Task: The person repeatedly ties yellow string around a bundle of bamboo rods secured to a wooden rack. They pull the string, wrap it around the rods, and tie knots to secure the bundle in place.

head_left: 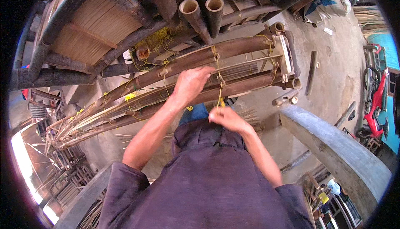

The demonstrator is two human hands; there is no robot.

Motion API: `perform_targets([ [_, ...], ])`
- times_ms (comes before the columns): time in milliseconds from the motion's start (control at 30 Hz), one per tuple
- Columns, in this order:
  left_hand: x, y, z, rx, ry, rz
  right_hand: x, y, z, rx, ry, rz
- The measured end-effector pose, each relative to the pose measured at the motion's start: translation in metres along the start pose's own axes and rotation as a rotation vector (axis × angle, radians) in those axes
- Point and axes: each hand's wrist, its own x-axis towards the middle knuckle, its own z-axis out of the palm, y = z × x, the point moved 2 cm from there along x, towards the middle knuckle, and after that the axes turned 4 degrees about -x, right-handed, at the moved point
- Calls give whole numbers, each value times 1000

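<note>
A long frame of dark bamboo poles (241, 47) lies across in front of me, with thin slats (237, 71) laid lengthwise between the poles. Yellow cord (219, 88) crosses the slats and is tied around the poles. My right hand (227, 118) is at the near pole, fingers closed on the cord's near end. Over the slats, my left hand (193, 85) is closed with its fingertips beside the cord and a thin rod (250, 63); what it grips is hidden.
Bamboo furniture with woven panels (89, 25) stands beyond the frame, and a tangle of yellow cord (156, 41) hangs there. A concrete ledge (333, 150) is at the right. Cut bamboo pieces (311, 72) lie on the floor. A red motorbike (377, 104) stands far right.
</note>
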Motion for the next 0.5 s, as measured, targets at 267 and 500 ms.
perform_targets([
  [267,-1,1,44,-266,593,-63,31,-289,-50,-1140,1,-848],
  [500,6,17,47,-18,526,8,171,-188,-141,-1104,284,-298],
])
